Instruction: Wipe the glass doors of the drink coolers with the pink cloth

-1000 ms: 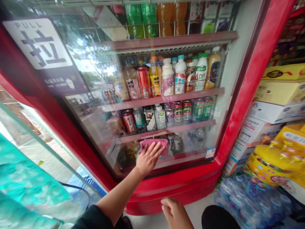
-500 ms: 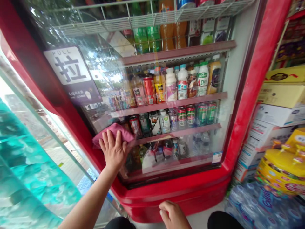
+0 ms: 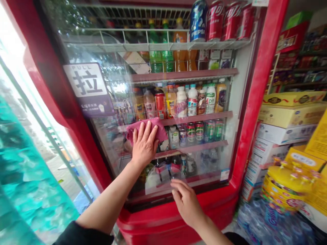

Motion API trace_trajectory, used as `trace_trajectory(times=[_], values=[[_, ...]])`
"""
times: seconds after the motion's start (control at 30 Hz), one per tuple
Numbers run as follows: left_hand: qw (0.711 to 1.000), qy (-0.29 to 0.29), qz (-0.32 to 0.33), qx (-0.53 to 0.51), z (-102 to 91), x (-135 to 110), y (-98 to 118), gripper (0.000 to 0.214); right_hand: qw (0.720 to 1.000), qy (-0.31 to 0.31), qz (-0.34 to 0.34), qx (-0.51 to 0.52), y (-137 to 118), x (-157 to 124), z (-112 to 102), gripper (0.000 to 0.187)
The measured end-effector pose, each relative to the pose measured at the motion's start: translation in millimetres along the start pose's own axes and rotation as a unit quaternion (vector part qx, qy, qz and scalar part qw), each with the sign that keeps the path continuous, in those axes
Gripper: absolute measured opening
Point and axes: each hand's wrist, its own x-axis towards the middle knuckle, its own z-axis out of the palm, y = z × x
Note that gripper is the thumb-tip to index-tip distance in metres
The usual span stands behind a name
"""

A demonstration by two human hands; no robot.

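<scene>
My left hand (image 3: 145,144) presses a folded pink cloth (image 3: 159,127) flat against the glass door (image 3: 114,143) of a red drinks fridge, its fingers spread over the fabric. The cloth covers part of the middle shelves. Lower and to the right, my right hand (image 3: 187,200) hovers before the fridge's bottom edge with loosely bent fingers and nothing in it. Behind the glass stand rows of bottles and cans, among them a blue Pepsi can (image 3: 198,22) and a white bottle (image 3: 181,102). A pull sign (image 3: 88,85) is stuck on the door's upper left.
The thick red fridge frame (image 3: 258,102) surrounds the door. On the right are stacked cartons (image 3: 278,131), a yellow tub (image 3: 286,187) and shrink-wrapped water bottles (image 3: 273,224). Turquoise sheeting (image 3: 33,183) hangs on the left beside a thin metal pole (image 3: 48,132).
My left hand has slid the cloth right and a little up across the glass, away from the left frame. My right hand has risen and come further into view. The head view has shifted.
</scene>
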Motion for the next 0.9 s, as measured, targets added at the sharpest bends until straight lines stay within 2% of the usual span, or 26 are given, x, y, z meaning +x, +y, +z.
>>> trace_trajectory(times=[0.07, 0.17, 0.23, 0.3, 0.4, 0.5, 0.57, 0.63, 0.73, 0.9], values=[[0.999, 0.003, 0.017, -0.026, -5.1, 1, -4, 0.065, 0.99, 0.072, -0.116, -0.026, -24, 45, -12, 0.037], [0.995, 0.022, 0.054, -0.077, -12.1, 2, -17, 0.061, 0.956, 0.132, -0.254, -0.061, -61, 118, -16, 0.041], [0.991, 0.045, 0.082, -0.1, -15.8, 1, -28, 0.061, 0.935, 0.152, -0.304, -0.102, -77, 159, -9, 0.045], [0.989, 0.065, 0.099, -0.093, -19.2, -3, -39, 0.062, 0.918, 0.163, -0.326, -0.158, -82, 189, 4, 0.049], [0.993, 0.07, 0.089, -0.021, -22.9, -19, -50, 0.065, 0.899, 0.169, -0.331, -0.233, -71, 202, 30, 0.061], [0.996, 0.044, 0.064, 0.049, -23.3, -40, -54, 0.063, 0.898, 0.171, -0.309, -0.262, -58, 194, 53, 0.075], [0.996, 0.032, 0.051, 0.065, -23.0, -48, -56, 0.064, 0.901, 0.17, -0.294, -0.271, -57, 191, 62, 0.079], [0.996, 0.035, 0.039, 0.071, -24.9, -47, -59, 0.067, 0.898, 0.169, -0.293, -0.282, -65, 197, 63, 0.078], [0.995, 0.05, 0.024, 0.079, -35.8, -26, -66, 0.07, 0.886, 0.176, -0.315, -0.29, -85, 224, 52, 0.073], [0.994, 0.056, 0.033, 0.082, -65.8, 35, -77, 0.07, 0.871, 0.173, -0.352, -0.295, -128, 281, 11, 0.068]])
